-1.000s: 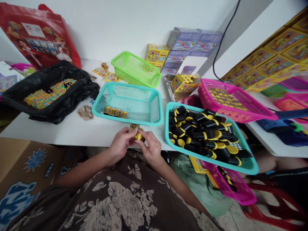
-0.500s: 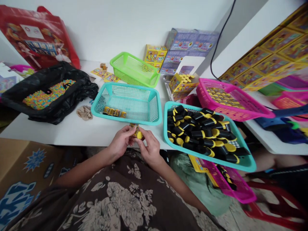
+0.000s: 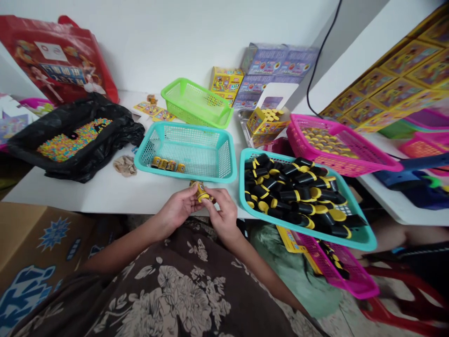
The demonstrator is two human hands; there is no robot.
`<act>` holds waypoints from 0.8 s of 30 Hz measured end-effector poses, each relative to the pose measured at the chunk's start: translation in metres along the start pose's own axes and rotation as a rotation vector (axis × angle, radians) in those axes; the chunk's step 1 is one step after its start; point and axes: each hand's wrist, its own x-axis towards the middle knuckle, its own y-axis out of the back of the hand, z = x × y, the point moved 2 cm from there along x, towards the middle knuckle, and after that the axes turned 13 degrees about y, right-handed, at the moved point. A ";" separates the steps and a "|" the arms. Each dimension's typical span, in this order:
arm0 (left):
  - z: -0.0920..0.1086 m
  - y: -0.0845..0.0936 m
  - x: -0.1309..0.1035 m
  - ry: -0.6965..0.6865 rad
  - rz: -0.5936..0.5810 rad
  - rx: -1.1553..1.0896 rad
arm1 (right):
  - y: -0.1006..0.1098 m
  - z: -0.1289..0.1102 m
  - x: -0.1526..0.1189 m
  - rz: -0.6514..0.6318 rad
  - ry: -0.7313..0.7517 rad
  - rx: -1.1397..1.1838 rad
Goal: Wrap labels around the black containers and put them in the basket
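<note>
Between my two hands, at the table's front edge, is a small yellow container (image 3: 199,192) with a printed wrap. My left hand (image 3: 178,206) pinches it from the left, and my right hand (image 3: 221,213) has its thumb and fingers on the right and lower end. Just beyond my hands sits a turquoise basket (image 3: 229,172) with several small wrapped containers (image 3: 162,163) along its front left. To the right, a second turquoise basket (image 3: 368,239) is heaped with black containers with yellow lids (image 3: 296,194).
At left, a black-lined tub (image 3: 26,145) holds colourful pellets; a crumpled cloth (image 3: 125,166) lies beside it. Behind are a green basket (image 3: 196,102) and yellow boxes (image 3: 227,80). A pink basket (image 3: 379,161) stands at right, and another person's leg shows below it.
The small container has turned in my fingers, showing more of its printed side and less of its yellow end. My left fingers have spread slightly. The view has shifted a little.
</note>
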 end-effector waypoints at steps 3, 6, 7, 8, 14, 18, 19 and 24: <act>-0.001 0.000 0.003 0.015 -0.013 -0.032 | -0.003 0.003 -0.001 -0.026 0.066 -0.060; -0.004 0.000 0.006 -0.014 -0.030 -0.009 | -0.007 0.005 -0.003 -0.034 0.102 -0.110; -0.005 0.000 0.006 -0.028 -0.032 0.001 | -0.008 0.006 -0.004 -0.036 0.089 -0.108; -0.007 0.000 0.006 -0.040 -0.033 0.011 | -0.009 0.007 -0.005 -0.039 0.072 -0.099; -0.009 0.002 0.003 -0.011 -0.022 0.072 | -0.009 0.012 -0.007 -0.090 0.126 -0.107; -0.005 0.007 0.005 -0.028 0.048 0.088 | -0.007 0.013 -0.005 -0.071 0.138 -0.098; -0.004 0.009 0.006 -0.034 0.057 0.090 | -0.006 0.013 -0.005 -0.060 0.115 -0.076; -0.005 0.012 0.009 -0.031 0.055 0.095 | -0.008 0.015 -0.006 -0.071 0.072 -0.014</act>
